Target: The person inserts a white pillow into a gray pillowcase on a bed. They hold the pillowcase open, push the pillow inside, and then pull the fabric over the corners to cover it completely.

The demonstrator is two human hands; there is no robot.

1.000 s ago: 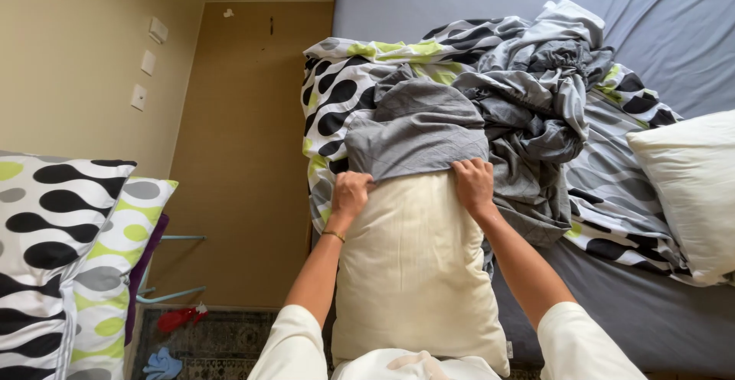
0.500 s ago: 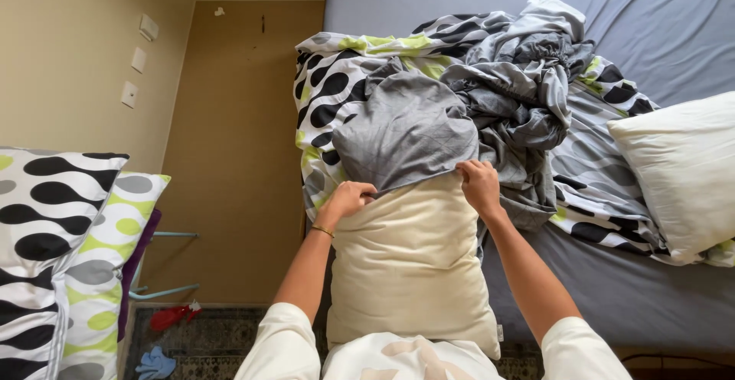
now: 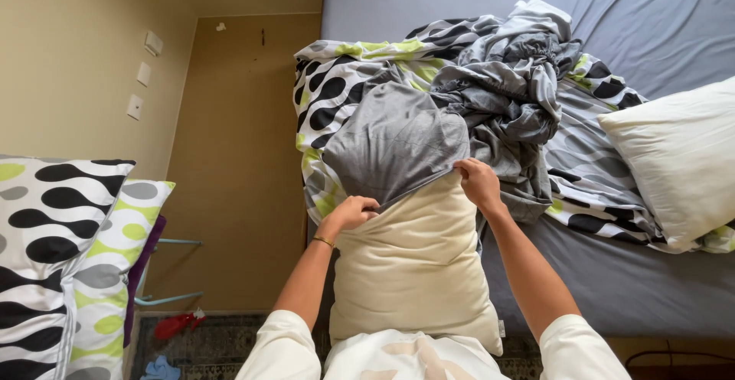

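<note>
I log the cream pillow (image 3: 417, 273) at lower centre of the frame, its long axis running up the picture from the person's chest toward the bed (image 3: 651, 288). Its far end sits inside a grey pillowcase (image 3: 394, 139), whose open hem lies across the pillow just above mid-frame.

Left hand (image 3: 351, 213): fingers clenched on the hem at the pillow's left edge. Right hand (image 3: 480, 183): fingers pinched on the hem at the right edge, slightly higher in the frame. Both hands are on the hem itself. The uncovered body of the pillow lies below the fingers, toward the bottom of the frame; the covered end lies above them. The left hand is the nearer to the bare length, being lower.

Against the view one second ago, the hem reads lower on the pillow and the left hand has come down and outward; the right hand has kept nearly the same height. More of the pillow is covered now.

Surroundings: a heap of black, white and green patterned bedding (image 3: 337, 89), with crumpled grey sheet (image 3: 513, 81), lies beyond the pillowcase in the upper centre. A white pillow (image 3: 674, 158) rests at the right edge. Two patterned cushions (image 3: 69, 257) stand at lower left, against a tan wall with switches (image 3: 142, 74).
</note>
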